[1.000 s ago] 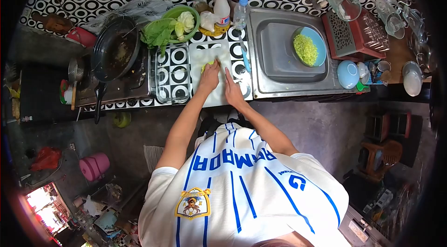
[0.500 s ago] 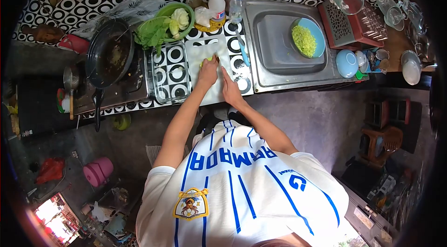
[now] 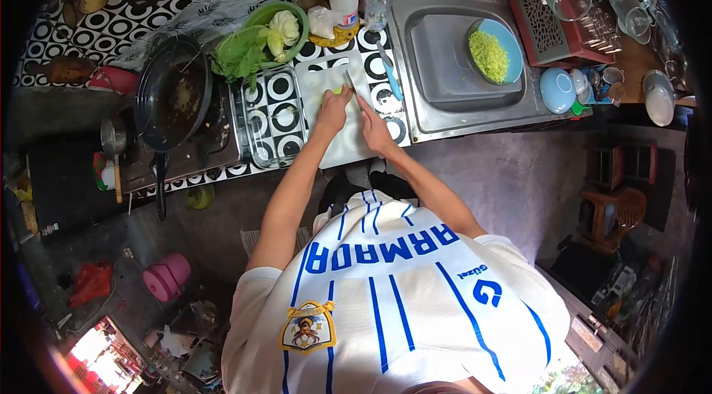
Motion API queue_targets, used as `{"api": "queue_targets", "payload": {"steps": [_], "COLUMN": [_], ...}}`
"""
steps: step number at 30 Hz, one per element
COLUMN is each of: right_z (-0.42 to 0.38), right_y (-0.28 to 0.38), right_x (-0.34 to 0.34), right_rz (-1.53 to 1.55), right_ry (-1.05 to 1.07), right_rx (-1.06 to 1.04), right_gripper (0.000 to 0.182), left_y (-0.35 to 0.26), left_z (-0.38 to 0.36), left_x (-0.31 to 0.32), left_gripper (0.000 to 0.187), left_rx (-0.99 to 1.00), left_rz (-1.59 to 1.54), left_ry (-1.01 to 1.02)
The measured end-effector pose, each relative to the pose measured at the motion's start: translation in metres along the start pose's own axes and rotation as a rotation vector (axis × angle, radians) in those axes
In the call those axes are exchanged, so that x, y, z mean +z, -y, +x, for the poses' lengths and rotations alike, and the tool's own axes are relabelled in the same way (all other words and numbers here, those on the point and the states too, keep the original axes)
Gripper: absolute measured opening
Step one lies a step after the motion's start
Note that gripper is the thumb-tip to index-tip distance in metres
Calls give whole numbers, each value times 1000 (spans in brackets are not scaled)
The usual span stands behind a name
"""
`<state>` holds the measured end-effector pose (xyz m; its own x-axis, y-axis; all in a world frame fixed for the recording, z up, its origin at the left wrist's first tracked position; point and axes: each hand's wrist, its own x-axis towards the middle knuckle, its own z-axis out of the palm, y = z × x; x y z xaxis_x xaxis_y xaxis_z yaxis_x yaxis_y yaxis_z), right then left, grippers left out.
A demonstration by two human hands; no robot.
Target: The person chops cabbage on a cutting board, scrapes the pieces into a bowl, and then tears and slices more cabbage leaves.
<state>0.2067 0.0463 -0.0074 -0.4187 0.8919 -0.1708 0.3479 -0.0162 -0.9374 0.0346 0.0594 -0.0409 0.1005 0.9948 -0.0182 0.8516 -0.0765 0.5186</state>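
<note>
Counted before you: two hands [image 3: 334, 110] [image 3: 376, 133], two knives [image 3: 351, 81] [image 3: 391, 82], one cutting board [image 3: 347, 148], one frying pan [image 3: 174, 97], one green basin [image 3: 301, 32].

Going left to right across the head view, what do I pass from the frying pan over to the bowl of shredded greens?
Frying pan → clear rectangular dish → left hand → right hand → blue bowl of shredded greens.
</note>
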Motion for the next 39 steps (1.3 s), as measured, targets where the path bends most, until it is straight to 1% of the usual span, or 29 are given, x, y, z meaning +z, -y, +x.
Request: {"api": "queue_targets", "payload": {"steps": [1, 2, 5, 7, 9, 11, 12, 14, 15, 16, 17, 19, 20, 23, 26, 29, 30, 33, 37, 39], "right_z": [7, 15, 24, 8, -7, -24, -25, -20, -14, -6, -8, -7, -11, -27, -10, 7, 2, -1, -6, -4], "right_y": [0, -4, -7, 3, 7, -7, -3, 5, 8, 13, 16, 27, 2, -16, -11, -4, 0, 14, 22, 14], "right_x": [0, 5, 9, 5, 6, 9, 7, 10, 10, 11, 10, 1, 8, 7, 6, -3, -6, -22, -25, -23], "right_rz": [-1, -1, 14, -8, -24, -45, -32, -61, -77, -80, -74, -66, -69, -70, -91, -188, -196, -235, -274, -278], "right_ry": [-2, -43, -67, -33, -35, -61, -37, -1, 13, -16, 9, 46, -22, -49, -44, -7, -124, -91, -56, -60], "right_rx": [2, -85, -81, 34, 27, -81, -13, 43, 69, 76, 112, 177, 47, -99, -66, -7, -111, 67, -26, 10], "right_gripper": [48, 48, 48, 48, 49, 49, 50, 50, 50, 50, 51, 51, 51, 51, 51, 50, 49, 50, 49, 48], "left_y": [0, -1, -4, -2, 3, 2, -3, -11, -8, -2, 3, 4, 4, 5, 11, 8, 8, 11, 12, 8], "left_z": [0, 1, 1, -1, 3, 3, 2, 2, 4, 6, 3, 1, 0, 2, 2, -2, -4, 0, -2, -5], "left_x": [1, 2, 0, 7, 5, 5, 2, -14, -11, -5, 2, 1, 0, 1, 9, 7, 9, 9, 11, 8], "left_gripper": [47, 45, 45, 44, 42, 40, 41, 43, 42, 42, 41, 39, 38, 38, 39, 42, 43, 47, 47, 45], "left_rx": [10, 19, -11, 6, 20, 17, -5, -47, -45, -44, -43, 9, 36, -28, 27, 53, 43, 25, 20, -24], "left_rz": [-10, -23, -42, -43, -40, -52, -36, 8, 11, 12, 13, -54, -90, -96, -66, -61, -60, -70, -139, -168], "left_ry": [-27, -57, -85, -105, -123, -129, -68, 57, 57, 55, 59, -26, -68, -36, -54, -105, -100, -122, -161, -182]}}
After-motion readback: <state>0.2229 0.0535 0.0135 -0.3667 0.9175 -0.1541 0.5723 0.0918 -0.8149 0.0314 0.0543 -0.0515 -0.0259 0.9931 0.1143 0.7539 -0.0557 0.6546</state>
